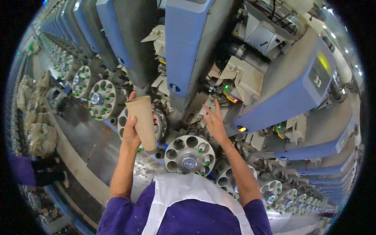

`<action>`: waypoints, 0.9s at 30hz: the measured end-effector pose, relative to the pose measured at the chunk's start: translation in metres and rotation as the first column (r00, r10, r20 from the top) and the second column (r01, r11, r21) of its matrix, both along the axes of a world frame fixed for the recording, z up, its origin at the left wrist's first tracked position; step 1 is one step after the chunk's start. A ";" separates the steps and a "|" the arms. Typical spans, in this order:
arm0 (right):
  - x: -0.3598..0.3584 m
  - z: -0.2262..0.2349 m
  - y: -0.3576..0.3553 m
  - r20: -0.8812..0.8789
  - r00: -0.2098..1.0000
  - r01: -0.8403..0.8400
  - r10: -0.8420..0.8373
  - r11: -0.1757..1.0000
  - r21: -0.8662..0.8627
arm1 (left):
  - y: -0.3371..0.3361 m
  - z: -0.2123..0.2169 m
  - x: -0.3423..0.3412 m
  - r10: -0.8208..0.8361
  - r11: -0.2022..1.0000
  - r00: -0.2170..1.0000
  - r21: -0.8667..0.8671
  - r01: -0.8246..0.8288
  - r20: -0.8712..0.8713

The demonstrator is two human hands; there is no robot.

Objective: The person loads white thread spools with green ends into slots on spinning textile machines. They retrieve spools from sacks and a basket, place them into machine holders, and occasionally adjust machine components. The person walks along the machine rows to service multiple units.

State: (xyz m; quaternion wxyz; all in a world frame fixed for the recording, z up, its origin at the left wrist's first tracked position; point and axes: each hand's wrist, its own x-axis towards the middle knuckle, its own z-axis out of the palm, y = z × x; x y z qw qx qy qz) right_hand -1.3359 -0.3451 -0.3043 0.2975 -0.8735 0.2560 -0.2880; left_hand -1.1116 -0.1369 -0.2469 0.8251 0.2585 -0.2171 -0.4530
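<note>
Along this aisle of blue-and-grey machine housings [184,43], the worker's bare left hand [131,131] grasps a tapered tan cardboard tube [141,121], wide end up, left of the bare right hand [216,124], whose spread, empty fingers hover nearer a beige metal cover [243,80].

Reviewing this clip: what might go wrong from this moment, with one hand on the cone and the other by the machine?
Two risks seem plausible.

1. The left hand alone holds the tan cone; if its grip loosened, the cone might drop onto or beside the round white magazine.

2. The bare right hand is open near the beige machine cover and nearby mechanism, so a finger might catch or knock something there.
</note>
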 end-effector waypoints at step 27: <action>-0.067 0.153 0.044 -0.076 0.875 0.479 -0.479 0.832 0.280 | -0.197 -0.057 -0.094 -0.182 0.964 0.469 0.251 -0.089 0.864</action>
